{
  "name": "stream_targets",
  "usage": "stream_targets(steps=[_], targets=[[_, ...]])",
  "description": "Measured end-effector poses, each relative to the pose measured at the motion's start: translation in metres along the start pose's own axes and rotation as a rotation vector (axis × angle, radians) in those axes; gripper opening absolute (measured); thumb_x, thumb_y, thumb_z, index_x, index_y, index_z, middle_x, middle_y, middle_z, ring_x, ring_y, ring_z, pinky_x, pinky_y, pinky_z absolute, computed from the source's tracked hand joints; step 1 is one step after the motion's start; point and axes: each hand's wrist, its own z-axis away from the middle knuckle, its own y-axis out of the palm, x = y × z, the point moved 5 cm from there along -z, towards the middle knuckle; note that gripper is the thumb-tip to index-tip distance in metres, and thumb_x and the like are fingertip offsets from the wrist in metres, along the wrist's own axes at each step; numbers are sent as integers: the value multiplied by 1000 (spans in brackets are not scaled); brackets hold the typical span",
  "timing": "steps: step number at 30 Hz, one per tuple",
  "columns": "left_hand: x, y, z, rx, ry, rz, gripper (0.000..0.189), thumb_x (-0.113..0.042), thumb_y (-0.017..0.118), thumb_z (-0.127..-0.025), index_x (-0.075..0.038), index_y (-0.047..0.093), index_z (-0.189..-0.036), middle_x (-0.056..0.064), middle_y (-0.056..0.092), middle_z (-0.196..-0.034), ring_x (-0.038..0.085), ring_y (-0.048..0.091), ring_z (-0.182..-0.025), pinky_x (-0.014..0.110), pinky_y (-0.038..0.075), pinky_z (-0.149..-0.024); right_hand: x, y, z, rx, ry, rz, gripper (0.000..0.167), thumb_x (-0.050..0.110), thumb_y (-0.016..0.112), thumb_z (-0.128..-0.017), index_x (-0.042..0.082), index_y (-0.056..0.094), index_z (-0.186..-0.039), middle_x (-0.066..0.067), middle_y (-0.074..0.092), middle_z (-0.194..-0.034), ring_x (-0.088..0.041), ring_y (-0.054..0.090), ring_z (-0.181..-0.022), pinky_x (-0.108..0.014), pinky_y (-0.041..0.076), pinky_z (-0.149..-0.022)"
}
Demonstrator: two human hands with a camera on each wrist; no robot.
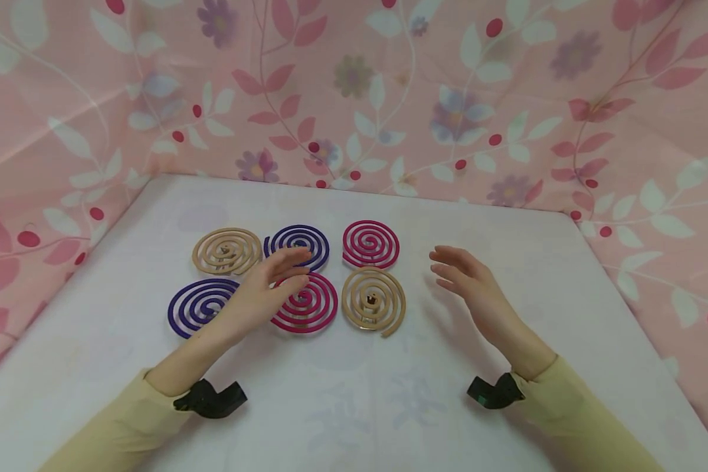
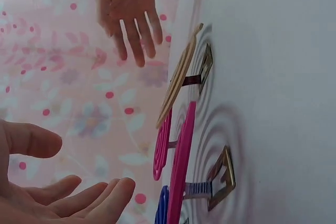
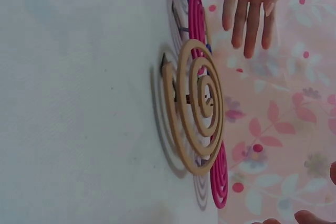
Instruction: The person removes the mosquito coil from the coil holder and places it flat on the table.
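Mosquito coils stand on small metal holders in two rows. At the back are a tan coil (image 1: 227,251), a dark blue coil (image 1: 299,235) and a pink coil (image 1: 371,244). The front row has a blue coil (image 1: 205,308), a pink coil (image 1: 304,303) and a tan coil (image 1: 374,299). My left hand (image 1: 259,295) hovers over the left coils, fingers relaxed, partly covering the blue ones and the front pink one. To the right of the coils, my right hand (image 1: 474,288) is raised with loosely bent fingers, holding nothing. Both hands look apart from the coils in the wrist views.
A white cloth covers the table (image 1: 342,387). Behind and beside it hangs a pink curtain (image 1: 354,92) with leaves and flowers. Black wrist mounts (image 1: 215,400) sit at the cuffs of both yellow sleeves (image 1: 124,419).
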Motion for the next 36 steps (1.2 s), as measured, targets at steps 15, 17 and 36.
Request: stream_targets(steps=[15,17,36], targets=[[13,25,-9,106,-80,263,51,-14,51,-104,3,34,-150,25,40,-153,40,47,-136,43,45,-109,-4,7,-2,21,78,-137,47,27,50,-105,2,43,-145,-11,51,-141,-19,57,-125,-28,50,-104],[13,27,-8,130,-81,266,52,-15,50,-104,2,33,-151,25,38,-155,40,44,-139,45,43,-111,-7,9,-3,27,90,-145,47,26,49,-105,2,42,-145,-15,49,-144,-24,55,-128,-28,50,-103],[14,48,-2,242,-100,192,52,-15,50,-104,5,36,-150,23,41,-154,37,36,-145,53,27,-120,-29,32,-6,132,153,-218,46,17,49,-104,-12,41,-139,-19,57,-133,-22,65,-112,-33,55,-96]])
